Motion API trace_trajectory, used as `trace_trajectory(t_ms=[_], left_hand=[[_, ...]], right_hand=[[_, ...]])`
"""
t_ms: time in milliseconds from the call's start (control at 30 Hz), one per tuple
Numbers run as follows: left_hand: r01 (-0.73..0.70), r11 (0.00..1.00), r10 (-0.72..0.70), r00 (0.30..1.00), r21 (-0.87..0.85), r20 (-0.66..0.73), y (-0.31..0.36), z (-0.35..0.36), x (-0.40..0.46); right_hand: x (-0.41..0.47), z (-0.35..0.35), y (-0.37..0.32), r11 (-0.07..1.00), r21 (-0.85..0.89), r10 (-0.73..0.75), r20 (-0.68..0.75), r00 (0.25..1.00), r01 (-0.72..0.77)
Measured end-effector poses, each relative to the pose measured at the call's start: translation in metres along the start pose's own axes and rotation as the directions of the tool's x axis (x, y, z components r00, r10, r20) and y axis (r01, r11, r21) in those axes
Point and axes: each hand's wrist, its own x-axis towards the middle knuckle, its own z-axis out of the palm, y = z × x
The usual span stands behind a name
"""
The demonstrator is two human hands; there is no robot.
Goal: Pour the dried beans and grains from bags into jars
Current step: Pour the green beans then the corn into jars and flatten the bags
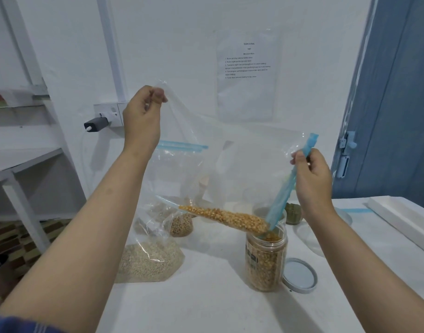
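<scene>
Left hand (143,109) raised, pinching bag (230,164) | right hand (312,174) pinching zipper

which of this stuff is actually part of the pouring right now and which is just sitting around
In use:
- left hand, pinching the bag's bottom corner up high
- right hand, gripping the blue zip edge
- clear bag of corn kernels
- open jar, filling with kernels
- jar lid, set beside it

Lying about:
- bag of pale grain
- wall charger
- printed sheet
</scene>
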Motion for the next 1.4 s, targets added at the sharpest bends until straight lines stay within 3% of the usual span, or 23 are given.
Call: trace_trajectory(t_ms=[333, 467, 600, 733, 1000, 1400], left_hand=[[-0.027, 0.999, 0.027, 1.0, 0.027, 0.012, -0.003, -0.001, -0.005], [-0.024, 0.985, -0.006, 0.985, 0.171, 0.174, -0.001, -0.002, -0.013], [0.082, 0.984, -0.137, 0.915, 0.157, 0.379, -0.003, -0.013, -0.012], [-0.037, 0.935, -0.156, 0.851, 0.353, 0.502, -0.014, -0.024, -0.014], [-0.084, 0.936, 0.007, 0.975, 0.34, 0.221, -0.033, -0.021, -0.03], [-0.016, 0.982, -0.02, 0.983, 0.191, 0.184, -0.029, -0.009, -0.027]], right_hand=[[-0.001, 0.0, 0.009, 0.998, 0.039, 0.04, 0.007, 0.999, -0.04], [-0.002, 0.001, 0.013, 0.997, 0.06, 0.045, -0.027, 0.999, -0.044], [-0.003, 0.0, 0.017, 0.996, 0.063, 0.06, -0.062, 0.996, -0.056], [-0.003, -0.001, 0.018, 0.996, 0.066, 0.061, -0.05, 0.997, -0.057], [-0.005, -0.007, 0.021, 0.995, 0.082, 0.066, -0.077, 0.995, -0.059], [-0.005, -0.011, 0.011, 0.999, 0.035, -0.003, -0.085, 0.996, 0.006]])
